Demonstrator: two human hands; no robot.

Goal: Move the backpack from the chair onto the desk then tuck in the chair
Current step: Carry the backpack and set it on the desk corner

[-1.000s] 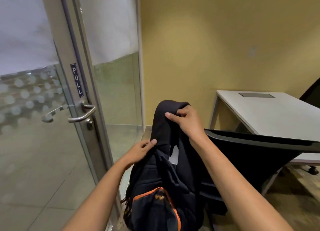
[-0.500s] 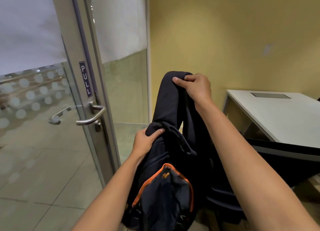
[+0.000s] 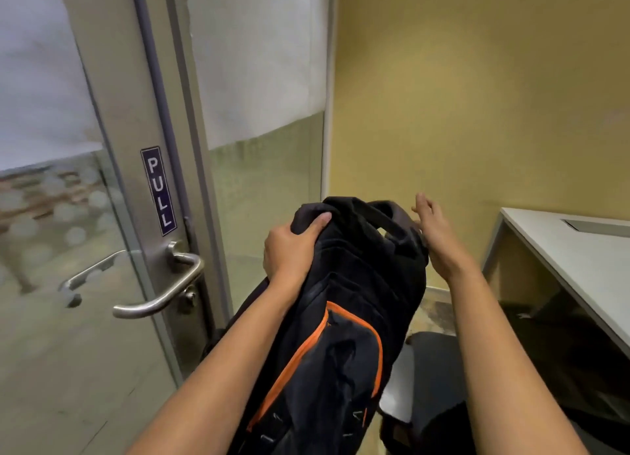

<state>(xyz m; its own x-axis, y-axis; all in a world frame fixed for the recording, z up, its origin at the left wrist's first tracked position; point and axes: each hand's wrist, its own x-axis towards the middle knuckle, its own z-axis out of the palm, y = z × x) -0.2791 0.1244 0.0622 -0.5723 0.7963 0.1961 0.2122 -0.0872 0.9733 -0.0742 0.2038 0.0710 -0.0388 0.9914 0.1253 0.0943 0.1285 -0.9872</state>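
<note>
Now: 1 backpack (image 3: 341,318), left hand (image 3: 289,250) fingers clamped on top; right hand (image 3: 433,229) fingers spread.

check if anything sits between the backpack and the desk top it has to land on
Nothing visible does. The backpack is held up by the left hand, with the right hand open beside its top. The desk lies to the right, and the part of its top in view is bare apart from a flush panel.
</note>
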